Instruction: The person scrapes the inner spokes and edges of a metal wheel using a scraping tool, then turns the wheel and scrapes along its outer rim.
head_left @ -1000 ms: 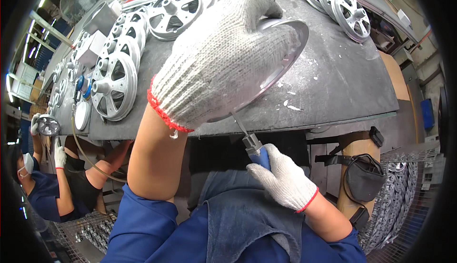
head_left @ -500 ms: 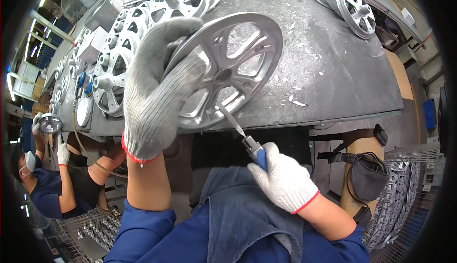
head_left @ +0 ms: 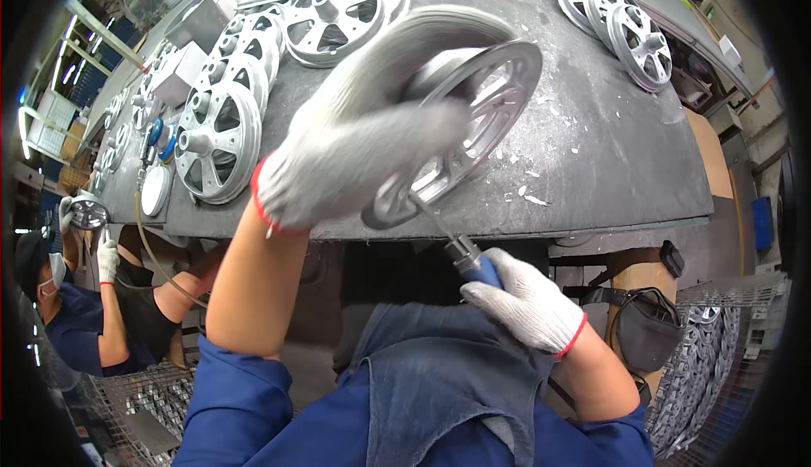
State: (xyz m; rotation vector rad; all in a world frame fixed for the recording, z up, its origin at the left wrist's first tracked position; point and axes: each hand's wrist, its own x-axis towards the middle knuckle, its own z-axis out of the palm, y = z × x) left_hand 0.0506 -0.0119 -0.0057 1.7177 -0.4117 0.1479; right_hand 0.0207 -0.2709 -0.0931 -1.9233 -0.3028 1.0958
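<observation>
My left hand (head_left: 338, 154), in a grey-white knit glove with a red cuff, is closed round the rim of a silver spoked metal wheel (head_left: 517, 87). The wheel is tilted steeply above the bench's front edge; fingers cover its left side, and the hand is smeared by motion. My right hand (head_left: 532, 302), gloved likewise, wraps round the blue handle of a deburring tool (head_left: 465, 253) with a metal collar and thin blade. The blade reaches up to the wheel's lower rim; whether it touches is unclear.
Silver wheels (head_left: 218, 142) crowd the bench's left side, and more wheels (head_left: 638, 44) lean at the far right. Pale shavings (head_left: 535, 200) dot the grey bench top (head_left: 608, 163). A co-worker (head_left: 80, 315) holds another wheel at far left. A black bag (head_left: 646, 323) hangs right.
My left hand has moved right and turned the wheel to a steeper, more edge-on tilt. My right hand and the tool have shifted slightly right and down.
</observation>
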